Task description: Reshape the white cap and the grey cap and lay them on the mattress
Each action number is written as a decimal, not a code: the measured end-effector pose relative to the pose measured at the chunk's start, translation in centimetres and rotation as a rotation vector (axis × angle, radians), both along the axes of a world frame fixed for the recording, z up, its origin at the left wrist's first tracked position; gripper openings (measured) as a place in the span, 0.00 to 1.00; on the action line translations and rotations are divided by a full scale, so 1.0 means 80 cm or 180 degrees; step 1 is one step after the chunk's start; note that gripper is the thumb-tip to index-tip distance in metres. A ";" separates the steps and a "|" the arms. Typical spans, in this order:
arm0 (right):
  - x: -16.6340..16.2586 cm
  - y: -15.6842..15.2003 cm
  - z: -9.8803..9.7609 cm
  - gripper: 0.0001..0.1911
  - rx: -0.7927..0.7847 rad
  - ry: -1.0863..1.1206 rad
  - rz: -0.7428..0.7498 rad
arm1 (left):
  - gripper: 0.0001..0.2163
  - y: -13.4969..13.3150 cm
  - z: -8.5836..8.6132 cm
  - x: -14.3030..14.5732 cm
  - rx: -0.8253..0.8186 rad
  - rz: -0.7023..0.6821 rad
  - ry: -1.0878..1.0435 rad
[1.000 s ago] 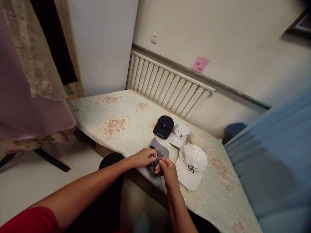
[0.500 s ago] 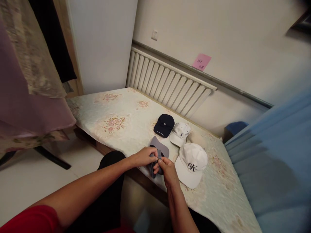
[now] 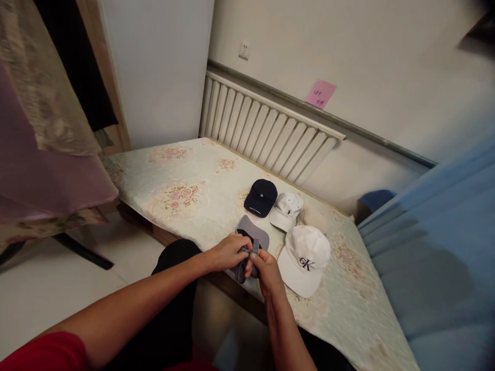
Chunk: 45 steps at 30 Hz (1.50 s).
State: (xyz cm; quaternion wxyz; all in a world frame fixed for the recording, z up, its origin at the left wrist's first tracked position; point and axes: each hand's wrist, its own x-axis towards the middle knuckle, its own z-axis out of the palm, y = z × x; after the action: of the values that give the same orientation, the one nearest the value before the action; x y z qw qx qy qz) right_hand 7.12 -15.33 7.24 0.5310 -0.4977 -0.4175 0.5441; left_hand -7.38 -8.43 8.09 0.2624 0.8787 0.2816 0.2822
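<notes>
A grey cap [image 3: 253, 230] lies at the bed's near edge, its brim pointing away from me. My left hand [image 3: 231, 252] is closed on the cap's back strap from the left. From the right, my right hand [image 3: 265, 267] pinches the same strap, whose loose end sticks up between the two hands. My fingers partly hide the strap and its fastening. Just beyond are a navy cap [image 3: 261, 197] and a white cap with a small dark emblem [image 3: 286, 209]. A larger white cap with black letters [image 3: 308, 260] sits right of my right hand.
The caps rest on a bed with a floral cover [image 3: 209, 178]. Behind it, a white radiator [image 3: 266, 126] runs along the wall below a pink note [image 3: 320, 94]. A blue curtain [image 3: 436, 247] hangs at right; draped clothes [image 3: 58, 154] hang at left.
The strap's loose end has shifted slightly to the right and stands more upright between my fingers. Both hands keep their hold on it. The other caps have not moved.
</notes>
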 end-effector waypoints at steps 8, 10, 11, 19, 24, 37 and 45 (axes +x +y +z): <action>0.004 0.002 -0.005 0.11 0.0011 0.0274 -0.0014 | 0.08 -0.006 -0.003 0.000 0.0272 0.0054 -0.0054; 0.005 0.002 -0.006 0.10 -0.0004 0.0297 -0.0014 | 0.05 -0.007 -0.005 0.000 0.0480 0.0062 -0.0017; 0.006 0.001 -0.006 0.09 0.0001 0.0289 -0.0006 | 0.05 -0.008 -0.006 0.000 0.0570 0.0058 -0.0010; 0.008 0.002 0.001 0.10 0.0075 0.0299 0.0018 | 0.05 -0.007 -0.014 -0.004 0.0643 0.0025 -0.0223; 0.018 0.006 0.000 0.12 -0.0007 0.0416 -0.0138 | 0.06 -0.004 -0.013 -0.010 0.0131 0.0219 -0.0597; 0.028 0.008 -0.021 0.12 0.0070 0.0814 0.0648 | 0.09 -0.007 -0.006 -0.012 -0.1033 0.0065 -0.1292; 0.021 0.012 -0.023 0.11 0.0107 0.1010 0.0740 | 0.09 -0.009 -0.009 -0.010 -0.1202 -0.0060 -0.1415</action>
State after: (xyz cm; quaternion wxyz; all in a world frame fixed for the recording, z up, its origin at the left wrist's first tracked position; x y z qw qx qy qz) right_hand 8.77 -14.39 5.43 0.5319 -0.3453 -0.3922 0.6663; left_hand -8.16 -9.15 7.36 0.4792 0.7335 0.2565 0.4081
